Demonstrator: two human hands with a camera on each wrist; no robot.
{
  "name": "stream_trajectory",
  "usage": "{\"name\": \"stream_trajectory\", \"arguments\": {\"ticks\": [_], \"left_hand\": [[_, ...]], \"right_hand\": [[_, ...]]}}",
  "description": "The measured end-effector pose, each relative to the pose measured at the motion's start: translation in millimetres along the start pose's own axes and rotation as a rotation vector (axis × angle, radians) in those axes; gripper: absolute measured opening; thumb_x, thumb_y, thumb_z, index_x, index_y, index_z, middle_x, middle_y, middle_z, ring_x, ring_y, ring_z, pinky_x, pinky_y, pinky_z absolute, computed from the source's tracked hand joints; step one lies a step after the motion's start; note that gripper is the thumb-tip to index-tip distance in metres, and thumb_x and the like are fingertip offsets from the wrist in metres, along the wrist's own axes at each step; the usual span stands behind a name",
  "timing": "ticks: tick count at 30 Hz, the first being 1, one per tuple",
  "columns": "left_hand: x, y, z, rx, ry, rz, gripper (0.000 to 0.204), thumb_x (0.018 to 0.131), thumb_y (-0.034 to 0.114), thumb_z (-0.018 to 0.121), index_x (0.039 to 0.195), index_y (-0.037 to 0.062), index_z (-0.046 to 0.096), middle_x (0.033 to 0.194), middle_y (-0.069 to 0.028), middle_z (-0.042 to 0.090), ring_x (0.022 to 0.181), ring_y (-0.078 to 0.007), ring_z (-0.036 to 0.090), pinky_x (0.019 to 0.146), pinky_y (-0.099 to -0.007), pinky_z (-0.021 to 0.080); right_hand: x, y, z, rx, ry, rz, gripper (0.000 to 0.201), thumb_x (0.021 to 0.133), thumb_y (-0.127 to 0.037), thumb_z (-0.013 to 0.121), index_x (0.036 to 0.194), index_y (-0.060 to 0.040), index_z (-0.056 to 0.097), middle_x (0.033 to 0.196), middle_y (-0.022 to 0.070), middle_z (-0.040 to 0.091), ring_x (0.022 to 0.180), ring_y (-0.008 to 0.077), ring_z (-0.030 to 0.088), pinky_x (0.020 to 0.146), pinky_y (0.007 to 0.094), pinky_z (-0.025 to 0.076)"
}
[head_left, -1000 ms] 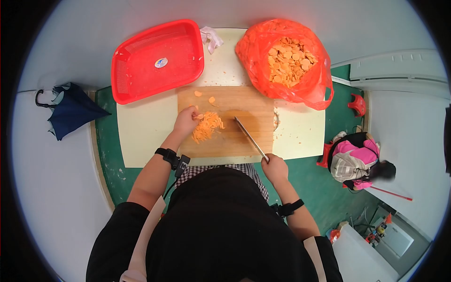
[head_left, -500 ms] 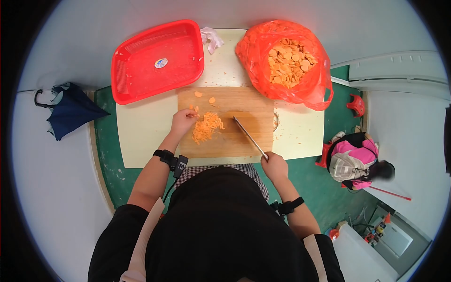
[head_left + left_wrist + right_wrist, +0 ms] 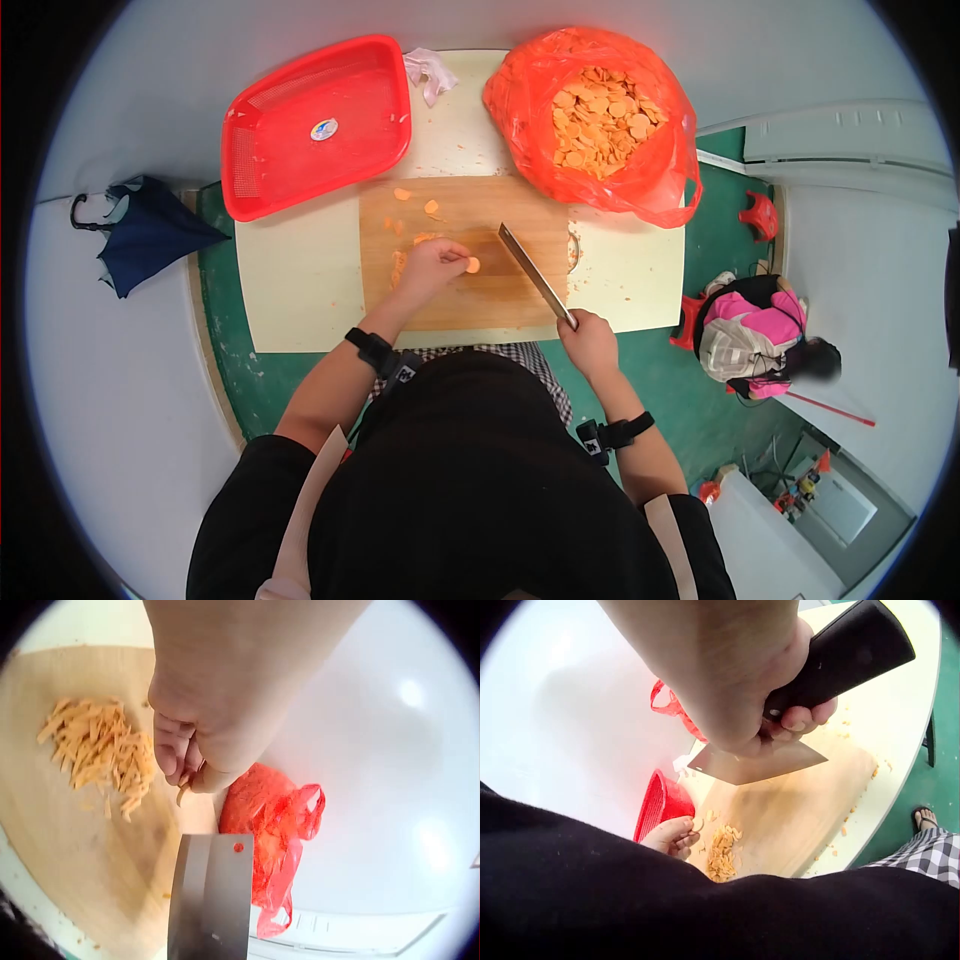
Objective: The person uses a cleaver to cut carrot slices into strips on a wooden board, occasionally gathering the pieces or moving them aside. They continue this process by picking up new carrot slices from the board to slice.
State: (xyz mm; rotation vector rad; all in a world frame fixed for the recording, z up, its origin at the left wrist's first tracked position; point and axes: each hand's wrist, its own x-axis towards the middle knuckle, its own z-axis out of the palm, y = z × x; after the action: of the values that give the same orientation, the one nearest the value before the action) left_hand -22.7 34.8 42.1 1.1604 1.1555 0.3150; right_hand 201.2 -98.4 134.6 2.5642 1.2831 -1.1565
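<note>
Thumb and fingertips of my left hand [image 3: 436,268] pinch a round carrot slice [image 3: 473,265] over the middle of the wooden cutting board [image 3: 500,310]. My right hand [image 3: 588,345] grips the black handle [image 3: 847,656] of a cleaver [image 3: 536,272] at the board's front right. The broad blade [image 3: 214,900] slants over the board, close to the left fingertips in the left wrist view. A pile of carrot strips [image 3: 101,746] lies on the board's left, mostly behind the left hand in the head view. Loose carrot slices [image 3: 431,207] lie near the board's back left.
At the back left stands a red plastic basket [image 3: 228,165]. A red plastic bag [image 3: 515,100] full of carrot slices [image 3: 605,120] overlaps the board's back right corner. Between them lies a pale pink cloth [image 3: 430,75]. Another person [image 3: 750,335] is off to the right, beyond the table.
My left hand has moved right from beside the strip pile to the middle of the board, bringing a carrot slice in its fingertips. The cleaver stays in my right hand, its tip slightly farther back.
</note>
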Motion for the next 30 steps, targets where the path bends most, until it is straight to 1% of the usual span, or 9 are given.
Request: {"name": "stream_trajectory", "arguments": {"ticks": [4, 6, 13, 16, 18, 21, 25, 29, 30], "left_hand": [[14.4, -4.9, 30.5, -0.133, -0.022, -0.091, 0.023, 0.078, 0.007, 0.063, 0.099, -0.0013, 0.060, 0.081, -0.0053, 0.064, 0.065, -0.0089, 0.058, 0.055, -0.0204, 0.046], [19.6, -10.5, 30.4, -0.008, 0.199, -0.073, 0.023, 0.078, 0.008, 0.063, 0.099, -0.0008, 0.059, 0.083, -0.0053, 0.063, 0.065, -0.0090, 0.058, 0.054, -0.0202, 0.046], [7.4, -12.3, -18.6, -0.037, 0.406, -0.054, 0.020, 0.080, 0.006, 0.061, 0.097, -0.0015, 0.059, 0.082, -0.0070, 0.063, 0.066, -0.0096, 0.058, 0.056, -0.0204, 0.047], [0.8, -5.8, -37.3, -0.136, 0.461, -0.016, 0.019, 0.080, 0.006, 0.060, 0.097, -0.0020, 0.059, 0.082, -0.0068, 0.062, 0.066, -0.0096, 0.058, 0.059, -0.0208, 0.048], [-4.6, 3.9, -47.0, -0.278, 0.503, -0.032, 0.018, 0.080, 0.005, 0.060, 0.097, -0.0023, 0.060, 0.083, -0.0067, 0.062, 0.067, -0.0099, 0.058, 0.063, -0.0211, 0.049], [-3.5, 20.8, -48.9, -0.357, 0.589, -0.096, 0.017, 0.077, 0.002, 0.061, 0.093, -0.0038, 0.061, 0.078, -0.0062, 0.062, 0.062, -0.0091, 0.056, 0.057, -0.0198, 0.047], [6.2, 17.0, -35.3, -0.325, 0.433, -0.096, 0.016, 0.077, 0.003, 0.061, 0.092, -0.0029, 0.062, 0.077, -0.0062, 0.062, 0.062, -0.0094, 0.056, 0.056, -0.0202, 0.047], [23.7, -4.3, 10.7, -0.172, 0.102, -0.129, 0.020, 0.075, 0.003, 0.062, 0.094, -0.0020, 0.062, 0.085, -0.0078, 0.064, 0.067, -0.0124, 0.060, 0.062, -0.0229, 0.049], [23.9, -3.9, 24.8, -0.172, 0.098, -0.130, 0.020, 0.075, 0.003, 0.062, 0.094, -0.0020, 0.062, 0.085, -0.0078, 0.064, 0.067, -0.0124, 0.060, 0.062, -0.0229, 0.049]], "right_hand": [[6.0, 12.8, -5.7, -0.001, -0.020, 0.007, 0.023, 0.080, -0.027, 0.051, 0.086, -0.0099, 0.066, 0.077, 0.0165, 0.064, 0.073, 0.0335, 0.062, 0.067, 0.0416, 0.049], [7.4, 15.1, -7.6, 0.000, -0.034, 0.007, 0.023, 0.081, -0.027, 0.051, 0.087, -0.0105, 0.066, 0.078, 0.0163, 0.064, 0.074, 0.0331, 0.062, 0.068, 0.0413, 0.050], [18.5, 18.4, 1.5, 0.027, -0.027, -0.075, 0.024, 0.081, -0.027, 0.050, 0.086, -0.0096, 0.066, 0.076, 0.0161, 0.064, 0.072, 0.0328, 0.062, 0.066, 0.0413, 0.050], [26.5, 9.4, 13.7, -0.010, -0.035, -0.162, 0.023, 0.082, -0.027, 0.050, 0.086, -0.0095, 0.064, 0.074, 0.0156, 0.063, 0.069, 0.0327, 0.062, 0.064, 0.0419, 0.050], [29.4, 1.6, 22.0, -0.073, -0.077, -0.318, 0.021, 0.082, -0.027, 0.050, 0.087, -0.0096, 0.063, 0.071, 0.0151, 0.062, 0.067, 0.0326, 0.061, 0.063, 0.0426, 0.049], [30.4, -8.2, 30.9, -0.112, -0.158, -0.406, 0.020, 0.082, -0.026, 0.051, 0.086, -0.0094, 0.062, 0.069, 0.0145, 0.062, 0.066, 0.0324, 0.061, 0.062, 0.0423, 0.049], [26.0, -0.1, 19.1, -0.084, -0.100, -0.367, 0.021, 0.081, -0.027, 0.051, 0.088, -0.0102, 0.063, 0.070, 0.0145, 0.062, 0.067, 0.0318, 0.061, 0.062, 0.0413, 0.050], [28.1, 27.4, 0.9, -0.074, -0.006, -0.252, 0.022, 0.081, -0.027, 0.052, 0.091, -0.0107, 0.064, 0.071, 0.0150, 0.063, 0.068, 0.0317, 0.062, 0.063, 0.0411, 0.050], [30.0, 35.1, -0.9, -0.059, 0.029, -0.206, 0.022, 0.080, -0.027, 0.053, 0.091, -0.0109, 0.064, 0.071, 0.0152, 0.063, 0.069, 0.0317, 0.062, 0.064, 0.0408, 0.050]]}}
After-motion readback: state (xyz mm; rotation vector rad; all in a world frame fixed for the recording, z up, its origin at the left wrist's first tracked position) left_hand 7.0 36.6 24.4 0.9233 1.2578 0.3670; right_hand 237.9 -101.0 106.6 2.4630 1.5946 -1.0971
